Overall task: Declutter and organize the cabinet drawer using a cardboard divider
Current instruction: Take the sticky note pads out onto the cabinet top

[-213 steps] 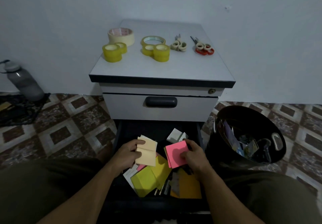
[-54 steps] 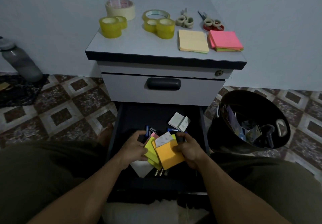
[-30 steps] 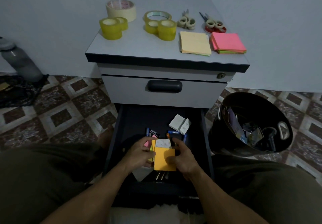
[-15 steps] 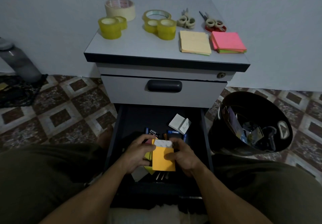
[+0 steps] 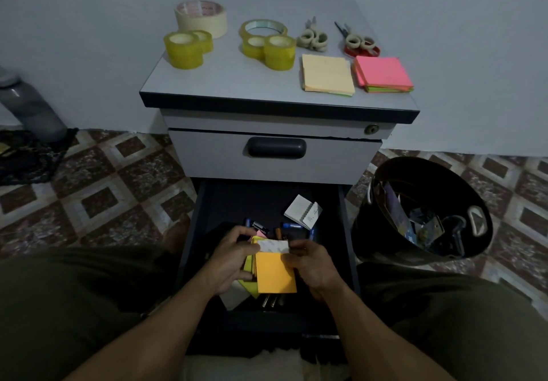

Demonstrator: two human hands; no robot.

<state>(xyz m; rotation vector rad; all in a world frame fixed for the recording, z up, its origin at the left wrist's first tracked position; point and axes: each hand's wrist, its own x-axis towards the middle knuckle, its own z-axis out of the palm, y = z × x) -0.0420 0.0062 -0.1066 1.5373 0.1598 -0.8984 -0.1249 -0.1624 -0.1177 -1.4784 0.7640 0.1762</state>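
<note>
A stack of sticky notes (image 5: 275, 272), orange sheet uppermost and a white slip (image 5: 274, 246) across its top edge, is held just above the open bottom drawer (image 5: 252, 202) of a small grey cabinet (image 5: 207, 161). The person's left hand (image 5: 229, 257) has its grip curled round the stack's left side, where green and pink edges show beneath; the right hand (image 5: 311, 265) pinches the right side, thumb on the orange face. Beyond the hands, batteries (image 5: 259, 227) and a small white notepad (image 5: 303, 212) lie on the drawer's dark floor. The drawer above is closed. On the tabletop (image 5: 231, 84) sit a roll of masking tape (image 5: 201, 18), yellow tape rolls (image 5: 184, 49), pale-handled scissors (image 5: 312, 38), a second pair of scissors (image 5: 358, 43) with red at the handles, a pale yellow pad (image 5: 327, 75) and a pink pad (image 5: 382, 73), both pads near the front right corner. A black bin (image 5: 415, 162) holding scraps stands on the patterned tile floor (image 5: 103, 187) just right of the cabinet; a grey bottle (image 5: 29, 107) stands by the wall at left.
</note>
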